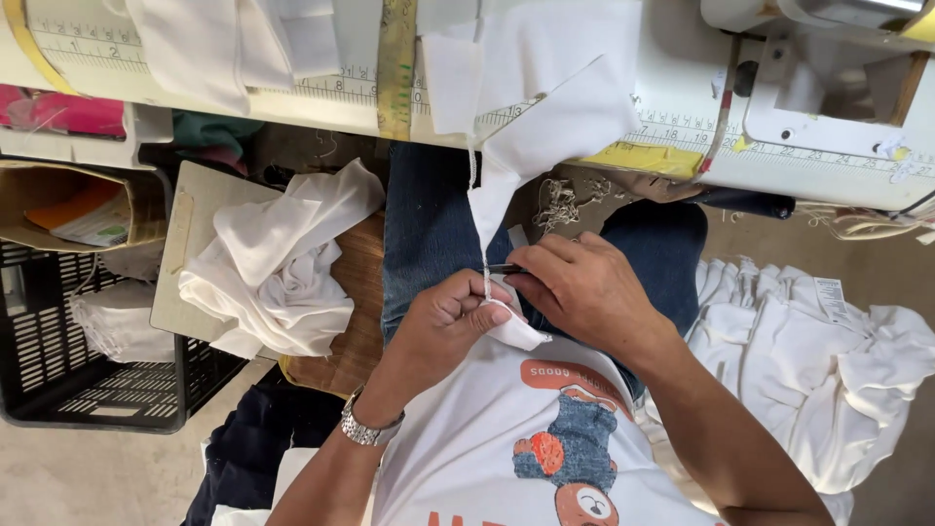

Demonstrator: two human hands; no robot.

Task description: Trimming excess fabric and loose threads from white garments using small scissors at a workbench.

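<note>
At frame centre my left hand point(450, 317) pinches the white fabric strip point(506, 170), soft and limp; my right hand point(584, 287) clenches a small dark tool point(506, 270).

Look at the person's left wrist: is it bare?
No, a silver metal wristwatch circles the wrist just below the left hand, which pinches the white fabric piece.
</note>
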